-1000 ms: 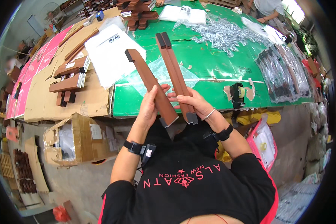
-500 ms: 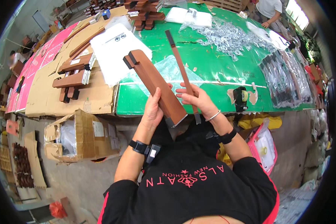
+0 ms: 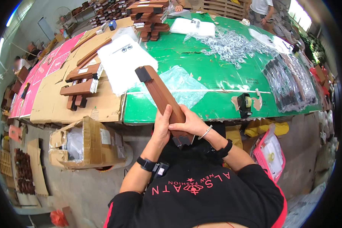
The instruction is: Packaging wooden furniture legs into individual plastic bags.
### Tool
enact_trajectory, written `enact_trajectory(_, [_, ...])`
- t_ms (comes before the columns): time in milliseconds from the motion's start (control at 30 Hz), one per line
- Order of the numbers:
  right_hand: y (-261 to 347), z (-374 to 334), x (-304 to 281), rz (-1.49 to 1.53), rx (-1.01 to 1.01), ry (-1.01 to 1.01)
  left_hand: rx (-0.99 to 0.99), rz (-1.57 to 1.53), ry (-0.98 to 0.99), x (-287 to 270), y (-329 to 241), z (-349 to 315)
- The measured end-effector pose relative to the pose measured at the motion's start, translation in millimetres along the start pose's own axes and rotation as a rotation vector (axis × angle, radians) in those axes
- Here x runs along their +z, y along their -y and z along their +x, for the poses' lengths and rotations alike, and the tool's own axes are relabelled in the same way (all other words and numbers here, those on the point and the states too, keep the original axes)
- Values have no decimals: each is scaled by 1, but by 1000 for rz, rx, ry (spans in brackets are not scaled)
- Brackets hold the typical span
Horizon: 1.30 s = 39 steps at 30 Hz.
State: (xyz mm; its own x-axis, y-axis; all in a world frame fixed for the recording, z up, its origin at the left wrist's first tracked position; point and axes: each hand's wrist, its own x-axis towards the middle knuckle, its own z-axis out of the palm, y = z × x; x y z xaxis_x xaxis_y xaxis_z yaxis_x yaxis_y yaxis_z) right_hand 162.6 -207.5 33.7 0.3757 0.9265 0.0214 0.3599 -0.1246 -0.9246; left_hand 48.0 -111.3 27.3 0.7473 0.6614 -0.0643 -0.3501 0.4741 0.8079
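- The bundle of long, flat, reddish-brown slats with black ends (image 3: 160, 90) is up in front of the torso, in both hands at the near edge of the green-topped bench (image 3: 220, 81).
- Its long axis slants: the far end points forward and to the person's left, over the bench, and the near end comes back toward the body, a little to the right.
- The grip is closed on the slats from both sides: the left hand (image 3: 162, 124) on the left edge, the right hand (image 3: 190, 123) on the right, its thumb across the upper face.
- Both hands sit on the near half, roughly level with each other, so the longer part extends beyond them; the right hand is nearer the body-side end.
- The thin, clear plastic sheet (image 3: 184, 85) lies flat on the bench, ahead and slightly right of the slats' far part, which overlaps its left side in view. Whether they touch there, I cannot tell.
- The white, printed stack of flat sheets (image 3: 123, 66) lies left of the far end.
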Motion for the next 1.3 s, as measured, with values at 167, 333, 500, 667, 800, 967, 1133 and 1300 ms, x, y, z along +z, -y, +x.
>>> enact_trajectory(167, [0, -18, 13, 167, 14, 102, 28, 174, -52, -1, -3, -24])
enact_trajectory(333, [-10, -28, 18, 388, 100, 168, 10, 246, -44, -6, 7, -30])
enact_trajectory(500, [4, -16, 16, 454, 127, 301, 84, 225, 34, -20, -10, -27])
enact_trajectory(667, [5, 7, 11, 376, 18, 271, 103, 249, 72, -25, -28, -15])
enact_trajectory(800, [28, 28, 4, 45, -35, 186, 171, 295, -27, -31, -42, -14])
enact_trajectory(967, [25, 60, -13, -139, -195, -113, 99, 477, -26, -34, -89, -21])
enact_trajectory(1133, [53, 86, -24, -247, -217, -151, 77, 548, -85, -56, -135, -22])
enact_trajectory(1300, [96, 106, 53, -179, -317, -102, 247, 701, -220, -39, -132, 5])
